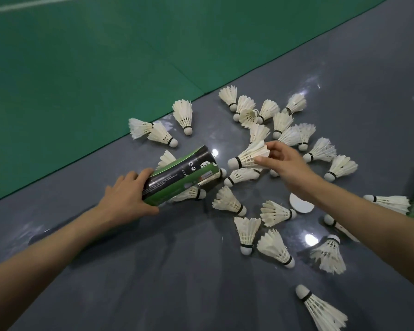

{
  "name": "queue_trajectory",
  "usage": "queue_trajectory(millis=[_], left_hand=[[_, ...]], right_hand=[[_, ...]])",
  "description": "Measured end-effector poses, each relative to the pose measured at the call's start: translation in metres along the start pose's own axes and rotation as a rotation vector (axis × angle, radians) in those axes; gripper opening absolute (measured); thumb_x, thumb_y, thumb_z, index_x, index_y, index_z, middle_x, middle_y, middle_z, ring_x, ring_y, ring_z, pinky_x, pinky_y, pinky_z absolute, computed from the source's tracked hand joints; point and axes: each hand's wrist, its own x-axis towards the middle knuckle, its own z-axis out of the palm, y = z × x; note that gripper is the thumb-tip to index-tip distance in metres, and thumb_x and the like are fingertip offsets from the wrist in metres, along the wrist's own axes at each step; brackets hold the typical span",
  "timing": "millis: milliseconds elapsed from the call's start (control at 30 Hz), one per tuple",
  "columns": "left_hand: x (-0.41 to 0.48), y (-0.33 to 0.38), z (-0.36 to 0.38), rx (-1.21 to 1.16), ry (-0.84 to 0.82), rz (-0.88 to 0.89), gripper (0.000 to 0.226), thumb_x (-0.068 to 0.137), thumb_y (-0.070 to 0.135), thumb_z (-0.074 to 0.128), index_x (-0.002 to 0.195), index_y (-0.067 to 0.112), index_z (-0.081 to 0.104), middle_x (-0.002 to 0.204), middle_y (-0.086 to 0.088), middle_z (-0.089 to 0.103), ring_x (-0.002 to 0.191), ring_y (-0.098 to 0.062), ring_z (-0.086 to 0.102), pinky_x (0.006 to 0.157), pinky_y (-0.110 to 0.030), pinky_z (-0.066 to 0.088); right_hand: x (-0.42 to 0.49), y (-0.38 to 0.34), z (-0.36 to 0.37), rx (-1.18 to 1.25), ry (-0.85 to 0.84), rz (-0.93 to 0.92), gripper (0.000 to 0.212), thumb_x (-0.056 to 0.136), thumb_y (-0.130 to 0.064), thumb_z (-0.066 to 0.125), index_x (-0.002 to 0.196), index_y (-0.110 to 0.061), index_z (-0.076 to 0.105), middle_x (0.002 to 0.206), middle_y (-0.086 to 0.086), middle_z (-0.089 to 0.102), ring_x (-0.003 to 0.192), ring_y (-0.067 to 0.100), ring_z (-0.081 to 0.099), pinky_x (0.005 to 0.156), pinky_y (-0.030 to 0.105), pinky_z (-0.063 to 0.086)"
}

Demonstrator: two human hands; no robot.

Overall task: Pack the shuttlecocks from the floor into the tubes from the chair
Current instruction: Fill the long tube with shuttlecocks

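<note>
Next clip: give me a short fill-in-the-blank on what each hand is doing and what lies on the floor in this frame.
1. The left hand holds the green-and-black cardboard tube by its ____ end, away from the opening.
2. The right hand has its grip on a white feather shuttlecock by the ____, not the cork.
3. The held shuttlecock's cork points toward the tube's ____.
4. The flat round white lid lies on the ____ floor.

Missing words: closed (base); feathers; opening; grey
</note>
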Motion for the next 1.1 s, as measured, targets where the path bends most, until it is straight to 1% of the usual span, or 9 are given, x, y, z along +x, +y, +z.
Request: queue_trajectory(millis=[167,333,400,533,733,833,900,1000,1100], left_hand=[[0.0,0.011,-0.003,0.017,0.047,0.035,0.091,0.066,0.051,0.073,0.141,0.035,0.023,0.119,0.001,0.045,0.109,-0.021,0.044,0.091,-0.043,0.041],[-0.003,0.03,-0.002,0.006,0.102,0.136,0.094,0.065,0.052,0.073,0.143,0.032,0.025,0.119,0.001,0.045,0.11,-0.022,0.044,0.092,-0.041,0.039],[-0.003,0.036,-0.003,0.008,0.108,0.148,0.095,0.066,0.05,0.073,0.144,0.032,0.023,0.121,0.001,0.044,0.113,-0.022,0.043,0.094,-0.041,0.038],[-0.01,0.035,-0.009,-0.002,0.117,0.167,0.096,0.06,0.058,0.064,0.143,0.033,0.023,0.118,0.004,0.043,0.109,-0.02,0.042,0.089,-0.038,0.037],[-0.013,0.031,-0.006,-0.011,0.151,0.196,0.093,0.064,0.055,0.07,0.142,0.034,0.025,0.112,0.006,0.042,0.106,-0.018,0.04,0.091,-0.038,0.039],[-0.015,0.028,-0.006,-0.027,0.166,0.186,0.096,0.057,0.067,0.057,0.142,0.035,0.026,0.105,0.009,0.04,0.098,-0.013,0.038,0.086,-0.034,0.037],[-0.012,0.027,-0.007,-0.024,0.182,0.164,0.099,0.052,0.075,0.045,0.141,0.037,0.025,0.104,0.009,0.043,0.094,-0.012,0.038,0.081,-0.033,0.038],[-0.005,0.02,-0.008,-0.022,0.163,0.104,0.094,0.06,0.072,0.06,0.14,0.038,0.025,0.108,0.004,0.046,0.1,-0.017,0.045,0.086,-0.039,0.043],[-0.002,0.005,-0.005,-0.027,0.136,0.02,0.088,0.066,0.06,0.068,0.14,0.037,0.026,0.11,0.001,0.046,0.103,-0.021,0.044,0.089,-0.043,0.045]], right_hand=[[-0.003,-0.016,-0.002,-0.088,-0.004,-0.114,0.026,0.084,-0.001,0.066,0.095,-0.021,0.055,0.089,-0.003,0.063,0.082,0.006,0.06,0.08,0.017,0.05],[-0.016,-0.022,0.028,-0.154,-0.232,-0.159,0.015,0.092,-0.005,0.056,0.101,-0.017,0.056,0.094,-0.001,0.066,0.089,0.006,0.063,0.085,0.019,0.049],[-0.023,-0.023,0.039,-0.171,-0.262,-0.149,0.012,0.097,-0.019,0.05,0.102,-0.017,0.059,0.094,-0.007,0.065,0.09,0.0,0.06,0.086,0.017,0.044],[-0.022,-0.03,0.037,-0.133,-0.393,0.008,0.051,0.085,-0.068,0.039,0.109,-0.034,0.067,0.116,-0.021,0.065,0.116,-0.006,0.053,0.104,0.021,0.033],[0.001,-0.035,0.047,-0.39,-0.588,0.184,0.107,0.058,-0.095,0.038,0.14,-0.027,0.045,0.147,-0.007,0.043,0.137,0.012,0.036,0.118,0.043,0.02],[0.013,-0.04,0.056,-0.308,-0.58,0.296,0.099,0.066,-0.086,0.042,0.142,-0.022,0.043,0.151,-0.006,0.037,0.14,0.012,0.03,0.119,0.039,0.013],[0.018,-0.04,0.064,-0.274,-0.434,0.213,0.072,0.079,-0.07,0.045,0.121,-0.015,0.063,0.131,-0.003,0.06,0.125,0.013,0.049,0.112,0.034,0.026],[0.027,-0.028,0.074,-0.075,-0.168,0.08,0.038,0.095,-0.038,0.051,0.095,-0.006,0.07,0.093,0.005,0.072,0.089,0.015,0.065,0.09,0.025,0.047],[0.043,-0.012,0.056,-0.021,0.043,0.068,0.021,0.097,-0.022,0.051,0.084,-0.014,0.065,0.081,0.003,0.066,0.076,0.015,0.063,0.071,0.026,0.052]])
